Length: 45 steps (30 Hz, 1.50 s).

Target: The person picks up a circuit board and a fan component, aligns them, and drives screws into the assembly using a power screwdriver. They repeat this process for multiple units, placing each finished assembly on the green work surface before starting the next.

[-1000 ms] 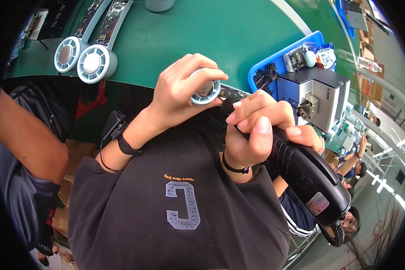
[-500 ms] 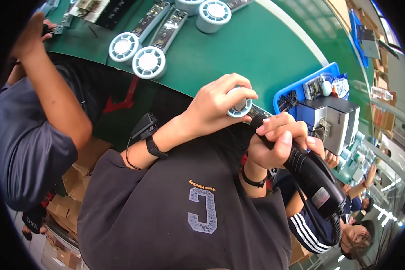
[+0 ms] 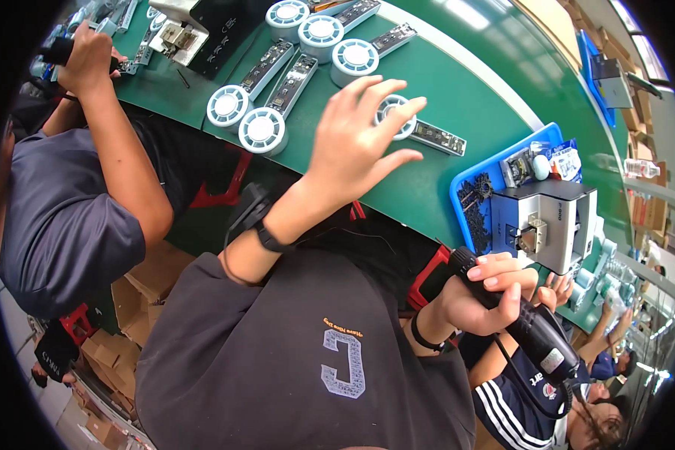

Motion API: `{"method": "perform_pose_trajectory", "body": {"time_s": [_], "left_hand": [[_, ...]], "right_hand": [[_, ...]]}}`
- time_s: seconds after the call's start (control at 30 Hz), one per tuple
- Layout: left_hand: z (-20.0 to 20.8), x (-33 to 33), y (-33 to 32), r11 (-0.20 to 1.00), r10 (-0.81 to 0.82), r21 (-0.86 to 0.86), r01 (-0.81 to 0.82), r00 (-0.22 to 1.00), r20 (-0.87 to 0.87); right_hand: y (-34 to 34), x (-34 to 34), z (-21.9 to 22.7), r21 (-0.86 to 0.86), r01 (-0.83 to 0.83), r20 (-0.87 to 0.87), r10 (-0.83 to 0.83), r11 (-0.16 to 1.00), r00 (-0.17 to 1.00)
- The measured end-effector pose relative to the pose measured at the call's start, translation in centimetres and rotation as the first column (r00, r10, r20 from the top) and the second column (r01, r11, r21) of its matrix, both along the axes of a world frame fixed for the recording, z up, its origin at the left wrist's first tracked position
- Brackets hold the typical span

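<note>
In the head view, the left hand (image 3: 361, 144) is held released, fingers spread, partly over the round head of a fan unit (image 3: 437, 138) laid on the green table (image 3: 397, 184); whether contact is made cannot be told. A black electric screwdriver (image 3: 544, 345) is grasped by the right hand (image 3: 493, 294).

Black-sided machine (image 3: 221, 37) sits on green table (image 3: 427, 202), left end. Past table's right far side: blue bin (image 3: 592, 71) and clear bottle (image 3: 642, 169). Red stool (image 3: 236, 184) under table's near edge. Cardboard boxes (image 3: 109, 360) off table's near left. 2 co-workers along table: grey shirt (image 3: 67, 191) left, 3-striped navy shirt (image 3: 525, 405) right.
</note>
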State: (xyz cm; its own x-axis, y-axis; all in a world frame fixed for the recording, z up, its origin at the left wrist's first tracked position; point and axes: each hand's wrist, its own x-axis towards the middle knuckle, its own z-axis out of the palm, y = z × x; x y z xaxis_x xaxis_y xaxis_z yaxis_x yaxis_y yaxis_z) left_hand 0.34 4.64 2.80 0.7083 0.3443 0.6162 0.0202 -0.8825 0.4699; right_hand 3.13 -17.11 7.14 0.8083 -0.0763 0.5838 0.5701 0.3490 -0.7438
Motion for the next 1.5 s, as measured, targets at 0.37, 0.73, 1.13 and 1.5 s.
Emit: {"method": "perform_pose_trajectory", "body": {"time_s": [0.37,0.73,1.13,1.5], "left_hand": [[1.1,-8.5,4.3,0.814,0.49,0.539,-0.218,0.755,-0.435],[-2.2,-13.4,2.7,0.967,0.215,0.193,-0.166,0.939,-0.267],[1.7,-4.3,-1.9,0.805,-0.52,0.122,0.581,0.789,-0.328],[0.6,-0.8,-2.4,0.818,-0.546,0.05,0.572,0.802,-0.244]], "right_hand": [[-8.1,6.2,1.0,-0.107,0.32,0.079,-0.312,0.941,0.947],[-9.4,9.4,4.1,-0.012,0.292,0.069,-0.291,0.956,0.954],[-7.8,10.8,3.5,-0.145,0.265,0.157,-0.242,0.953,0.957],[-6.0,11.6,3.4,-0.196,0.153,0.15,-0.124,0.969,0.981]]}}
